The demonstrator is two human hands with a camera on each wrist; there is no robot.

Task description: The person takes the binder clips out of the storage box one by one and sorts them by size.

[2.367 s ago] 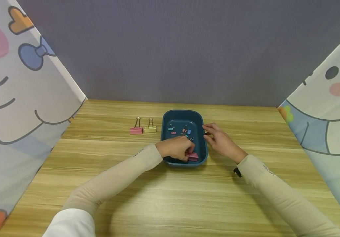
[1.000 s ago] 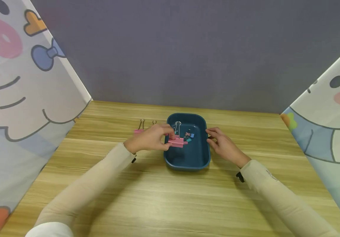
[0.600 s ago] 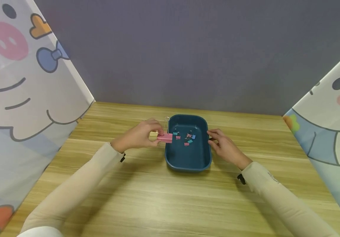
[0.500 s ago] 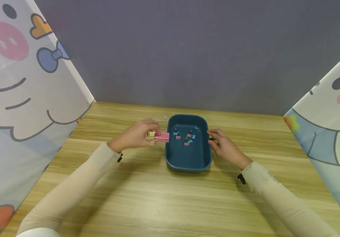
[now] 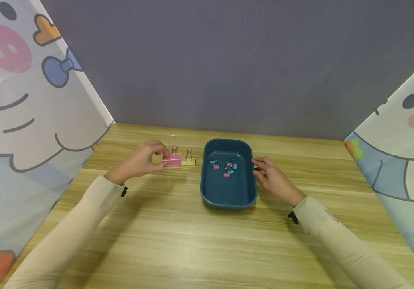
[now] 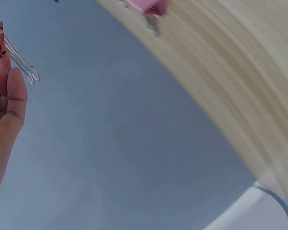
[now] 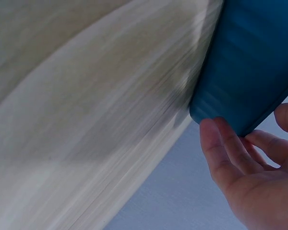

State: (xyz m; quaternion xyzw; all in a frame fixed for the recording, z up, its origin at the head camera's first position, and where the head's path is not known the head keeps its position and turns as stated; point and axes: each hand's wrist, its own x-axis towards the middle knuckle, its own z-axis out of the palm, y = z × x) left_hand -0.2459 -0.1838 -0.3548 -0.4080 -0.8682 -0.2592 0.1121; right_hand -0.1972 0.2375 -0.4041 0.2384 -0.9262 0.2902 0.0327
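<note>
My left hand (image 5: 163,159) pinches a large pink binder clip (image 5: 173,160) just above the wooden table (image 5: 199,241), left of the blue tray (image 5: 228,202). The clip's wire handles (image 6: 20,61) stick out past my fingers (image 6: 7,96) in the left wrist view. Another pink clip (image 6: 146,5) lies on the table close by; the held clip mostly hides it in the head view. A yellow clip (image 5: 188,161) lies right beside them. Several small coloured clips (image 5: 226,167) lie in the tray. My right hand (image 5: 261,168) grips the tray's right rim, fingers (image 7: 225,148) on its outer wall (image 7: 249,62).
A grey wall (image 5: 228,64) closes the far side of the table. Cartoon-printed curtains stand at the left (image 5: 23,108) and the right (image 5: 402,140). Bare wood stretches from the tray toward me.
My left hand lifted the large pink clip out of the tray and carried it left to the clips lying on the table. My right hand stayed on the tray's rim.
</note>
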